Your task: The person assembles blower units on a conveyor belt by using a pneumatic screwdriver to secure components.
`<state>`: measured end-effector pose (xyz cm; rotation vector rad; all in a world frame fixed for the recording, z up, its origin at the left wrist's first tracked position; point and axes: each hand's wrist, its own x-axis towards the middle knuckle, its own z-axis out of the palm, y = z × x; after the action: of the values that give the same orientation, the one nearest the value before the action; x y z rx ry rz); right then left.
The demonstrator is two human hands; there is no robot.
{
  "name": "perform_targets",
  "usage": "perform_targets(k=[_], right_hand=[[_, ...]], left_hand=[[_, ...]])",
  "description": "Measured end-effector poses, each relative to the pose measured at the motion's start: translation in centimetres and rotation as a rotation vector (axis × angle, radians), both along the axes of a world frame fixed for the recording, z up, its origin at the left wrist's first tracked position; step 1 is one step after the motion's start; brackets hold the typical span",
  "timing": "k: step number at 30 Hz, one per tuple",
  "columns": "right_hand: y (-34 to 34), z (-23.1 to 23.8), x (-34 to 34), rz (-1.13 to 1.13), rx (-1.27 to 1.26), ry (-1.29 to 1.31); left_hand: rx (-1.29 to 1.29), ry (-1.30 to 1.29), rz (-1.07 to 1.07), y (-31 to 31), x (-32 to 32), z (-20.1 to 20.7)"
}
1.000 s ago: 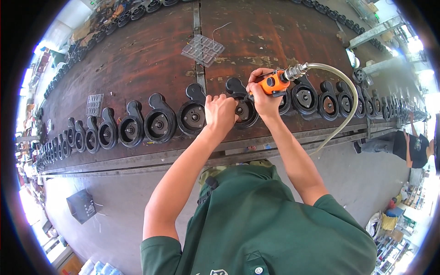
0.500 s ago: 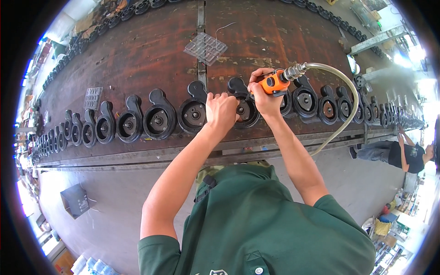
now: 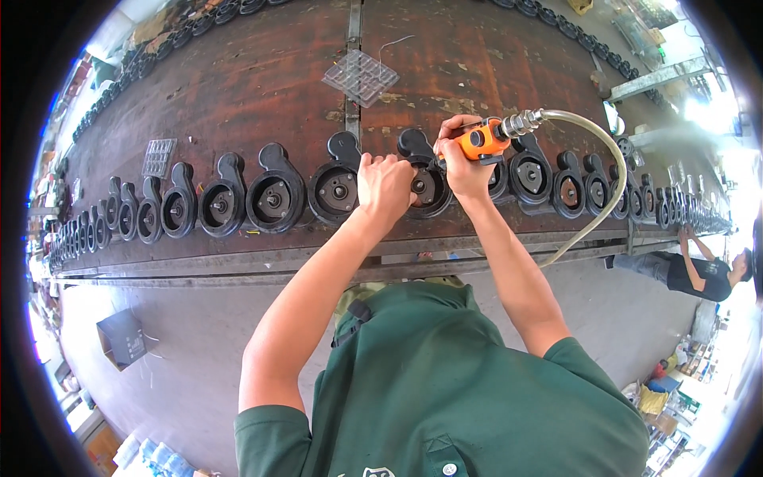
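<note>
An orange air-powered tool point(image 3: 482, 143), with a metal coupling and a clear hose, is wrapped in the fingers of my right hand point(image 3: 462, 165). Its working end points left and down toward a black round housing point(image 3: 431, 188) that has a smaller lobe on top; fingers hide the tip. My left hand point(image 3: 385, 184) is closed at the left rim of this same housing, its curled fingers covering part of the edge. Just left of that hand sits another black housing point(image 3: 334, 192) with a metal centre stud.
A long row of similar housings runs along the front of the worn brown table point(image 3: 262, 95). Clear plastic trays point(image 3: 361, 78) lie farther back. The hose point(image 3: 608, 159) loops down on the right. Another person point(image 3: 699, 274) works at the far right. A dark box point(image 3: 122, 339) stands on the floor.
The view has shifted slightly, so the housings on the left sit a little higher. Both hands and the orange tool keep nearly the same place at the housing.
</note>
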<state>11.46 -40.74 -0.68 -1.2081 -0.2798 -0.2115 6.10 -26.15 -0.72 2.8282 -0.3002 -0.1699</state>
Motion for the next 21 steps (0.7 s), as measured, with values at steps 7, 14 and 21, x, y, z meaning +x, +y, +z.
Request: perform_targets(k=[7,14,21], right_hand=[[0.7,0.1,0.4,0.07,-0.092,-0.011],[1.1,1.0,1.2,0.089,-0.197,-0.083],[1.1,0.5,1.2,0.033,-0.269,-0.1]], left_hand=[[-0.018,-0.035,0.005,-0.1,0.0,-0.8],[-0.002,-0.052,-0.007,-0.2,0.1,-0.9],[0.056,0.0,-0.045,-0.4,0.3,-0.4]])
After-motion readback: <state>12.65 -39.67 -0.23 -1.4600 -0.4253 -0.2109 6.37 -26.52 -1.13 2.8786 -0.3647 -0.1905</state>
